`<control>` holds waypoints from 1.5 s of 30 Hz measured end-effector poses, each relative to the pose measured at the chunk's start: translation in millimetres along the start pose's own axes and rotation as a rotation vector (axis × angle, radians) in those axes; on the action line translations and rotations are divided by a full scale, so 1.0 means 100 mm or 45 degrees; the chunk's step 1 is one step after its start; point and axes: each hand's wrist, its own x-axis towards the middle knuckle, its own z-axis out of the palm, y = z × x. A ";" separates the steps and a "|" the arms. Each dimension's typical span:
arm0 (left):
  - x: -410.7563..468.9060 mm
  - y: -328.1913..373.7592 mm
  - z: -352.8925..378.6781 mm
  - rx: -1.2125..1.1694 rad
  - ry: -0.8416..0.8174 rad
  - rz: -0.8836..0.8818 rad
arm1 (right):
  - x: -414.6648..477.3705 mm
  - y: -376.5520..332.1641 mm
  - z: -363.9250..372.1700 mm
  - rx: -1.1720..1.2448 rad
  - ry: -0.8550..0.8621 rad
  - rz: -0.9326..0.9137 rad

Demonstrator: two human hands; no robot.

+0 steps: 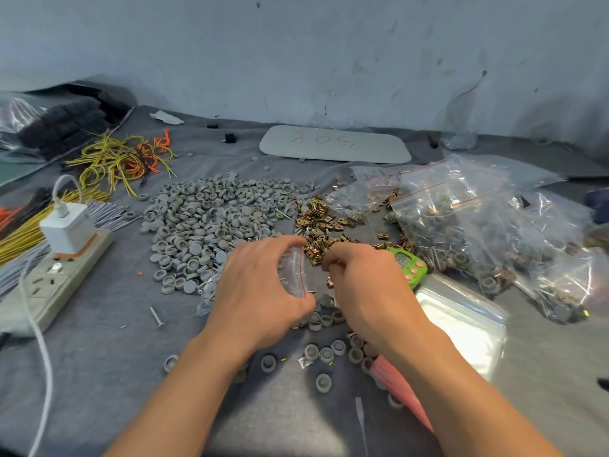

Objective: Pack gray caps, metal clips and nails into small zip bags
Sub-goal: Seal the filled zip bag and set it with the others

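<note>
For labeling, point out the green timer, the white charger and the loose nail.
green timer (408, 266), head view, its face
white charger (69, 230), head view, its front side
loose nail (156, 315), head view, its shaft

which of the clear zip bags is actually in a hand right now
The small clear zip bag with the red seal line, in the grip of the left hand at centre. The filled zip bags lie heaped on the right, untouched.

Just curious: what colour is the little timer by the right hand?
The timer is green with pink buttons; head view.
</note>
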 end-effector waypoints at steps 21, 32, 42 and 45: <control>-0.04 0.01 -0.06 -0.209 0.118 -0.007 | -0.03 0.03 0.00 0.561 0.050 0.086; -0.04 0.01 -0.08 -0.052 0.003 -0.022 | -0.03 0.00 0.03 1.144 -0.020 0.129; -0.02 -0.03 -0.05 -0.090 0.032 -0.046 | -0.05 0.03 -0.02 1.261 0.003 0.072; -0.03 -0.05 -0.04 -0.107 0.037 -0.038 | -0.04 0.04 -0.01 1.177 0.010 0.042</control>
